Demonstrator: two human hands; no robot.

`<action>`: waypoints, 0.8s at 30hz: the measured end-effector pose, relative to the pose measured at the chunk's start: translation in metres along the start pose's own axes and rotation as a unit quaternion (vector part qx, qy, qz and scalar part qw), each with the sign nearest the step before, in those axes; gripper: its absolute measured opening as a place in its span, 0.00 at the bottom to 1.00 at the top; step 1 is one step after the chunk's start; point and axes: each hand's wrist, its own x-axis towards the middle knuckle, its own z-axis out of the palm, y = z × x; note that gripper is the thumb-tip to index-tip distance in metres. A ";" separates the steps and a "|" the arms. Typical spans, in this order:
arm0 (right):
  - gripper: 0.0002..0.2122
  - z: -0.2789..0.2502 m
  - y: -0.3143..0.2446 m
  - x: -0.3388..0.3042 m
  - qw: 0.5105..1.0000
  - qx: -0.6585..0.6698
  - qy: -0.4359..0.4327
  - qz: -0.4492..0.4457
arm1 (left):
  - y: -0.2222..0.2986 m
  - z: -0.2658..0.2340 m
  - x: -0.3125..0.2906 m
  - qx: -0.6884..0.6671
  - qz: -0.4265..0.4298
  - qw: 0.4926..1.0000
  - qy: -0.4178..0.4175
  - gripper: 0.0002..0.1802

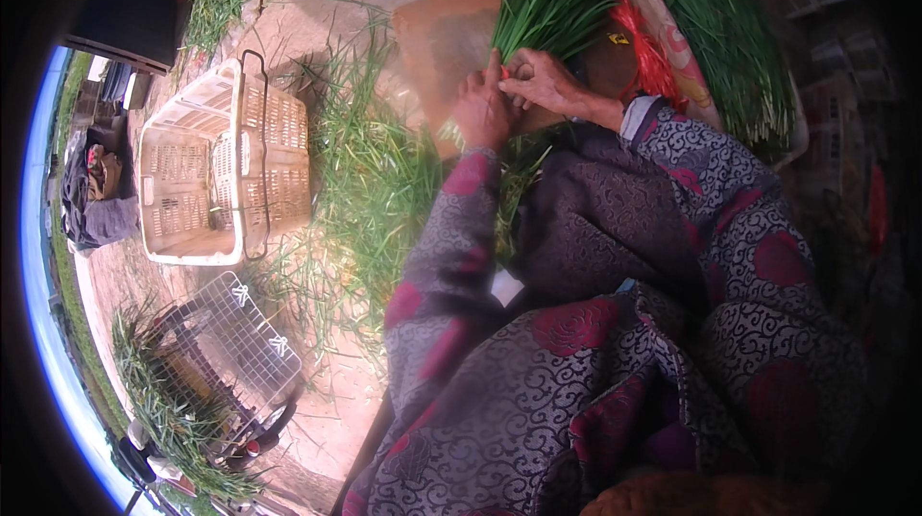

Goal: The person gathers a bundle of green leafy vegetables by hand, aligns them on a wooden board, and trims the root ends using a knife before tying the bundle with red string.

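A bundle of long green chives lies over a brown board, its leaves fanning away from me. My left hand is closed around the lower stalks, and a few pale ends show beneath it. Close against it, my right hand pinches a bit of red tie at the bundle, mostly hidden by the fingers. A heap of red plastic ties lies just right of my right wrist.
At the right, a cloth-lined container holds more chives. Loose leaves litter the floor to my left. Beyond them a cream plastic basket lies tipped. A wire-basket cart stands lower left, with a heap of greens beside it.
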 end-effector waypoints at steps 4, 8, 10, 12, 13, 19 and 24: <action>0.13 0.005 -0.003 0.001 1.000 -0.006 -0.013 -0.024 | -0.006 -0.001 0.000 0.012 0.002 1.000 0.004 0.45; 0.11 -0.002 0.015 0.010 0.985 -0.099 0.016 -0.142 | -0.003 0.005 0.002 0.008 0.019 1.000 0.015 0.48; 0.11 -0.007 0.022 0.017 0.969 -0.114 0.037 -0.217 | 0.001 0.007 0.004 0.019 0.006 1.000 0.018 0.51; 0.10 -0.006 0.024 0.017 0.984 -0.039 0.023 -0.171 | -0.003 0.008 0.003 0.011 -0.010 1.000 0.021 0.55; 0.10 -0.004 0.016 0.012 0.996 0.042 -0.002 -0.084 | -0.007 0.007 0.001 -0.004 -0.018 1.000 0.023 0.57; 0.10 -0.017 0.008 -0.009 0.986 0.153 -0.036 0.059 | 0.007 -0.010 0.002 0.050 -0.065 0.994 -0.067 0.68; 0.10 -0.018 0.010 -0.012 0.993 0.093 -0.043 0.053 | 0.004 -0.003 0.003 0.058 -0.081 0.993 -0.064 0.64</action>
